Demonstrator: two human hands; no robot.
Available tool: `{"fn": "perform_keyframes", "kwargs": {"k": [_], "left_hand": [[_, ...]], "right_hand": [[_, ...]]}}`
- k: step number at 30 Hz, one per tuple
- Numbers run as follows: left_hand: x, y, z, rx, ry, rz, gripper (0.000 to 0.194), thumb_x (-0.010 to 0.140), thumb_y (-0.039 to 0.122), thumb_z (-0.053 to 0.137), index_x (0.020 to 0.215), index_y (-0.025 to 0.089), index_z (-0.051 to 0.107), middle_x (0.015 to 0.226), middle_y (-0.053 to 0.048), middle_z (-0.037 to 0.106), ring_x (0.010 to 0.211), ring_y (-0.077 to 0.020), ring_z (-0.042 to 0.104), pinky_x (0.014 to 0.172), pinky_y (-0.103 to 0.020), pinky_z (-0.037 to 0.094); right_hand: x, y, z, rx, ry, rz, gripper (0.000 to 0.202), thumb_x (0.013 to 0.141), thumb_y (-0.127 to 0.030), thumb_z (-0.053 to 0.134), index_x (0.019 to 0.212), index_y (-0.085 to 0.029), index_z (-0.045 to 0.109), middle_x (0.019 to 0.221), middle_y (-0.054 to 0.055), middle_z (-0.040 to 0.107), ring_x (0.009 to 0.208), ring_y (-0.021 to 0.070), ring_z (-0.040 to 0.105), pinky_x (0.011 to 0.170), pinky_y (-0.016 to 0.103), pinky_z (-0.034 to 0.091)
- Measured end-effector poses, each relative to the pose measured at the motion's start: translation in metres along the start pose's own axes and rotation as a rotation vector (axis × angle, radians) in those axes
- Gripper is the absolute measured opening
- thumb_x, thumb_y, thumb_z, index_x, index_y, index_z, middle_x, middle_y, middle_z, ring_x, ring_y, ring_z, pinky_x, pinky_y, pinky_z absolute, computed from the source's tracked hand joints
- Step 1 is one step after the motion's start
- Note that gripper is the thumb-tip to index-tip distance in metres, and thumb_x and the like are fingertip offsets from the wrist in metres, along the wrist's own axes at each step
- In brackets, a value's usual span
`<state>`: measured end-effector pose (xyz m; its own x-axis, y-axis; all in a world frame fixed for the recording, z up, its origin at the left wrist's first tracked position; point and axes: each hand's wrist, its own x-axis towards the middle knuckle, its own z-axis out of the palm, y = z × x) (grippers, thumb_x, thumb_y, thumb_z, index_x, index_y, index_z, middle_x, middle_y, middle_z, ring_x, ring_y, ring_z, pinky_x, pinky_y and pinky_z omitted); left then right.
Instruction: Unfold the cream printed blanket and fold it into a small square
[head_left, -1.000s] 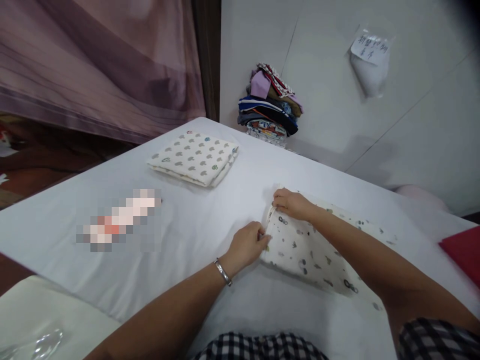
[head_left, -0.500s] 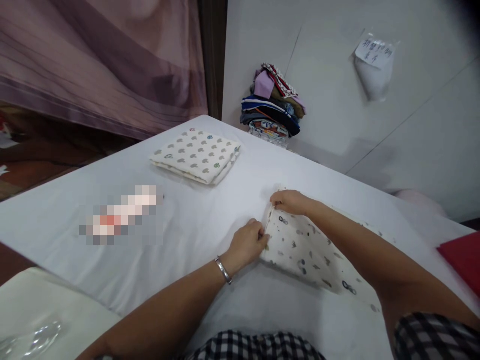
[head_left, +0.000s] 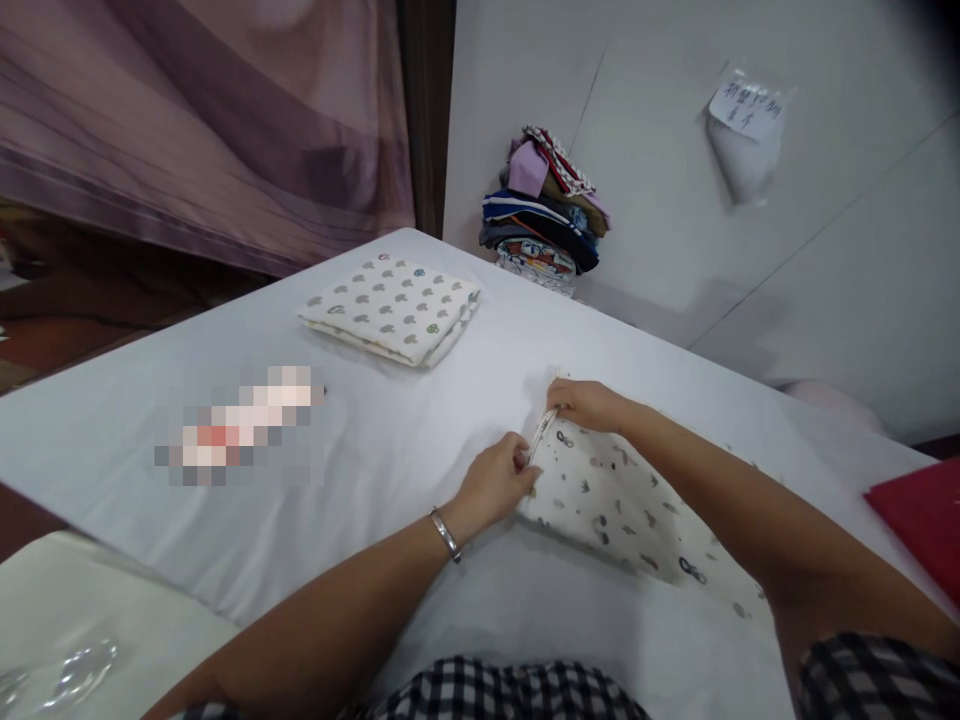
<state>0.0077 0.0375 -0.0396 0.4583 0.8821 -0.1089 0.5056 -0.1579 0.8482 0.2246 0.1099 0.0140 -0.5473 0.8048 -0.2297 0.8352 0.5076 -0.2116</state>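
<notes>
Left hand [head_left: 496, 484] and right hand [head_left: 589, 404], each grip closed, pinching the printed cloth's [head_left: 622, 500] folded edge

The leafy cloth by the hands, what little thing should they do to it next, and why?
Perhaps gently press its edge layers together: the left hand and right hand are both at that edge of the leafy cloth, where layers show between them.

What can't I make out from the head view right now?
All in the head view:
- Pixelated item: masked by blocks.
- Held cloth: far side partly behind the right forearm.
- Red item: cut off by the right edge.
- Fabric stack: base hidden behind the table.
</notes>
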Motion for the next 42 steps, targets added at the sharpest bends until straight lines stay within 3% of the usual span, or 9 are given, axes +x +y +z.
{"fn": "perform_keyframes", "kwargs": {"k": [11,15,19,27,32,36,39,42], "left_hand": [[-0.004,0.007,-0.004,0.152,-0.061,0.071,0.019,0.079,0.037,0.055,0.077,0.019,0.061,0.079,0.0,0.065,0.071,-0.015,0.056,0.06,-0.025,0.035],[-0.004,0.007,-0.003,0.141,-0.142,0.032,0.024,0.078,0.039,0.054,0.072,0.019,0.065,0.073,0.0,0.065,0.067,-0.0143,0.055,0.058,-0.025,0.034],[-0.003,0.007,-0.005,0.188,-0.187,-0.014,0.03,0.08,0.041,0.051,0.067,0.018,0.066,0.067,-0.002,0.064,0.063,-0.0145,0.054,0.056,-0.026,0.033],[-0.002,0.007,-0.005,0.314,-0.149,-0.073,0.025,0.079,0.034,0.048,0.072,0.018,0.066,0.074,-0.006,0.064,0.072,-0.0192,0.057,0.061,-0.028,0.036],[-0.004,0.007,-0.003,0.406,-0.127,-0.054,0.021,0.081,0.033,0.047,0.081,0.019,0.062,0.083,-0.006,0.065,0.078,-0.0203,0.06,0.066,-0.029,0.04],[-0.005,0.004,-0.002,0.407,-0.096,-0.027,0.019,0.081,0.034,0.048,0.091,0.019,0.056,0.087,-0.005,0.065,0.077,-0.02,0.061,0.063,-0.028,0.04],[-0.005,0.002,-0.002,0.405,-0.096,-0.027,0.022,0.081,0.036,0.048,0.096,0.02,0.053,0.087,-0.005,0.066,0.079,-0.0208,0.061,0.063,-0.029,0.04],[-0.004,0.001,-0.002,0.419,-0.104,-0.024,0.02,0.082,0.034,0.047,0.094,0.02,0.053,0.089,-0.005,0.066,0.081,-0.0208,0.062,0.065,-0.029,0.04]], "right_hand": [[0.003,0.002,-0.018,-0.034,-0.164,0.033,0.023,0.078,-0.015,0.053,0.092,-0.022,0.07,0.104,0.004,0.066,0.096,0.0193,0.059,0.085,0.03,0.042],[0.017,-0.005,-0.02,-0.168,-0.284,0.138,0.026,0.073,-0.015,0.056,0.091,-0.025,0.073,0.102,0.003,0.068,0.095,0.021,0.059,0.077,0.029,0.043],[0.034,-0.017,-0.017,-0.273,-0.344,0.148,0.028,0.073,-0.014,0.055,0.093,-0.024,0.072,0.104,0.005,0.067,0.096,0.0214,0.059,0.071,0.028,0.041],[0.045,-0.024,-0.013,-0.298,-0.357,0.157,0.028,0.072,-0.01,0.053,0.092,-0.022,0.069,0.103,0.005,0.067,0.092,0.022,0.059,0.068,0.029,0.043],[0.039,-0.012,-0.012,-0.195,-0.197,0.165,0.047,0.072,-0.015,0.059,0.117,-0.025,0.061,0.125,0.006,0.058,0.108,0.0257,0.055,0.083,0.034,0.045],[0.018,0.011,-0.013,0.034,0.121,0.204,0.036,0.08,-0.019,0.05,0.114,-0.023,0.062,0.125,0.005,0.058,0.097,0.0192,0.06,0.085,0.032,0.047],[-0.001,0.032,0.004,0.091,0.383,0.395,0.036,0.087,-0.026,0.039,0.117,-0.02,0.059,0.122,0.007,0.059,0.099,0.0203,0.06,0.086,0.034,0.047],[-0.016,0.046,0.035,0.044,0.424,0.535,0.047,0.089,-0.037,0.039,0.129,-0.015,0.051,0.137,0.012,0.048,0.123,0.026,0.046,0.102,0.041,0.036]]}}
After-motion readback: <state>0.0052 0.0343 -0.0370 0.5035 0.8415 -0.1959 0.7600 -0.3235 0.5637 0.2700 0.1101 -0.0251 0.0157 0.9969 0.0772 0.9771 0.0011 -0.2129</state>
